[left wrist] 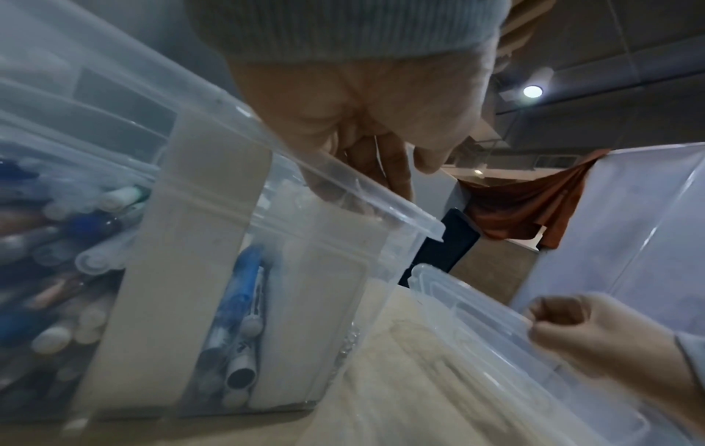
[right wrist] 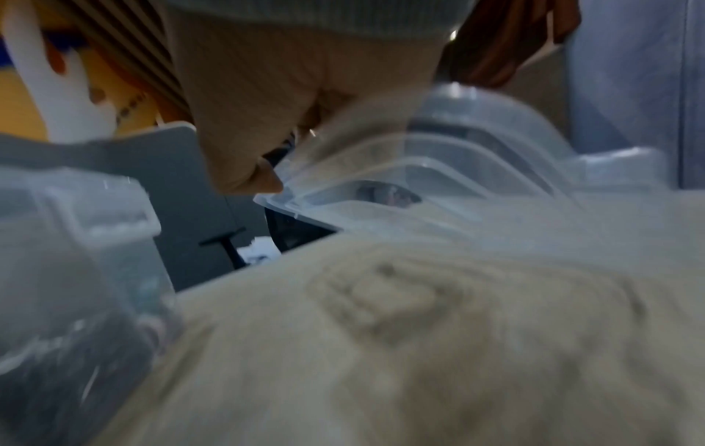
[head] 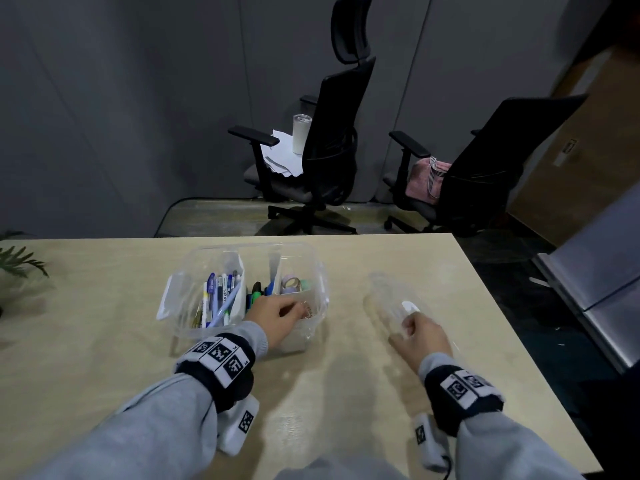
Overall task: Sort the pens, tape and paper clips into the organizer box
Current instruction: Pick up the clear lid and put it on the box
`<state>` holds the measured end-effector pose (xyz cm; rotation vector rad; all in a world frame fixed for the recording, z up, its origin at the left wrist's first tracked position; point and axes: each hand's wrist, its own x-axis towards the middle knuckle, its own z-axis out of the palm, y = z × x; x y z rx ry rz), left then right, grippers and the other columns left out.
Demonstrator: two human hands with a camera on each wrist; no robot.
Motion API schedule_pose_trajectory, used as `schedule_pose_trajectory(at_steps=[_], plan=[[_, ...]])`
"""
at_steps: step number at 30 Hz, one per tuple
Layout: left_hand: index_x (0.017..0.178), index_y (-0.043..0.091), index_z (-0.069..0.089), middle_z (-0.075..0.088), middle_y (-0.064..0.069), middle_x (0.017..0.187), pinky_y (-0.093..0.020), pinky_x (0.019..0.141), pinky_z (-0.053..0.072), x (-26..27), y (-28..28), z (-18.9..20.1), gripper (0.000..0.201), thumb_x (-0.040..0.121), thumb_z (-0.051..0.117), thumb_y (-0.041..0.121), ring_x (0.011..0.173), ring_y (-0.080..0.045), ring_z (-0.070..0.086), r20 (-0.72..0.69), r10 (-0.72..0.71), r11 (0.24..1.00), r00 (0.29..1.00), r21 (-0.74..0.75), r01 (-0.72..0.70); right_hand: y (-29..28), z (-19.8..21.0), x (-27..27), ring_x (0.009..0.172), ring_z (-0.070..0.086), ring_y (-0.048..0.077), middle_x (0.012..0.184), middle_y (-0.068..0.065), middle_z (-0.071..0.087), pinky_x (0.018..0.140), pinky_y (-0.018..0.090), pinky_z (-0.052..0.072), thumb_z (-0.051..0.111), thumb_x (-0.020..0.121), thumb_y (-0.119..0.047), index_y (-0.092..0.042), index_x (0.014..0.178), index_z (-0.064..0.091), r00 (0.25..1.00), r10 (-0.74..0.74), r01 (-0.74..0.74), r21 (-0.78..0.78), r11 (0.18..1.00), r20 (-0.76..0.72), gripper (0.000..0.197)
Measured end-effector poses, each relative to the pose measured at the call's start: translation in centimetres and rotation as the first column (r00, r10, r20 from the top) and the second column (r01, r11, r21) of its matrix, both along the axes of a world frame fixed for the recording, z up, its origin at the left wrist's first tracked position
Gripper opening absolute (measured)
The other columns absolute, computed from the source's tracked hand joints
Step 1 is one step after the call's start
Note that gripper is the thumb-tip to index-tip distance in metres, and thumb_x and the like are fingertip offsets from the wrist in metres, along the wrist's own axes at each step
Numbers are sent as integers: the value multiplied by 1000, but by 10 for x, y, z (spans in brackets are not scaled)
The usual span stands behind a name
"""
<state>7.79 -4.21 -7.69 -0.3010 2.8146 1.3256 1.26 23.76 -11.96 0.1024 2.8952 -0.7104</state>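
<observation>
The clear organizer box (head: 180,282) stands mid-table. Its left compartment holds several pens (head: 218,296), the middle one markers (head: 256,292), and the back right one tape rolls (head: 291,284). My left hand (head: 280,311) reaches over the near rim (left wrist: 343,169) into the front right compartment. Its bunched fingertips (left wrist: 393,178) point down at gold paper clips (head: 307,312). To the right, my right hand (head: 420,336) pinches the near edge of the clear lid (head: 388,299), which is tilted above the table. The thumb (right wrist: 267,181) sits on the lid's rim (right wrist: 419,169).
The beige table (head: 346,393) ends just behind the box and at the right. Two black office chairs (head: 329,150) stand beyond it. A plant (head: 17,261) sits at the far left, and a metal bench (head: 595,282) runs along the right.
</observation>
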Motion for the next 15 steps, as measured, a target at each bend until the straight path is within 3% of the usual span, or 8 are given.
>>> schedule_pose_trajectory(at_steps=[4, 8, 11, 13, 15], plan=[[107, 19, 69, 67, 3, 106, -16, 73, 46, 2, -2, 2, 22, 94, 51, 22, 87, -12, 61, -82, 71, 991, 994, 122, -61, -10, 41, -20, 77, 59, 25, 77, 1, 63, 67, 27, 45, 69, 69, -23, -14, 84, 60, 976, -154, 112, -251, 961, -154, 20], [108, 19, 66, 61, 4, 106, -29, 92, 41, 8, -31, 1, 22, 94, 50, 13, 105, -16, 50, -338, 184, 980, 923, -15, -201, -43, 76, -24, 65, 53, 17, 65, -4, 56, 56, 22, 40, 66, 71, -15, -13, 78, 60, 945, -159, 19, -440, 898, -286, 10], [113, 18, 62, 55, -8, 115, -35, 100, 28, 16, -69, 7, 25, 94, 46, 13, 116, -24, 36, -372, 363, 901, 854, -95, -424, -88, 89, -18, 60, 48, 13, 66, -6, 54, 59, 27, 42, 68, 72, -13, -18, 78, 55, 892, 81, -270, -381, 884, -444, 16], [119, 16, 59, 49, -12, 121, -37, 104, 25, 22, -91, 12, 29, 97, 40, 16, 121, -27, 29, -326, 506, 833, 798, -56, -551, -119, 94, -11, 65, 50, 14, 74, -8, 55, 63, 25, 42, 67, 75, -17, -23, 85, 54, 792, 377, -507, -172, 845, -480, 17], [123, 15, 57, 46, -15, 126, -38, 108, 21, 28, -109, 12, 34, 99, 32, 18, 125, -30, 27, -253, 610, 776, 751, -4, -631, -148, 90, -2, 77, 56, 19, 88, -3, 60, 69, 28, 43, 65, 78, -20, -20, 95, 58, 655, 632, -679, 42, 732, -415, 18]])
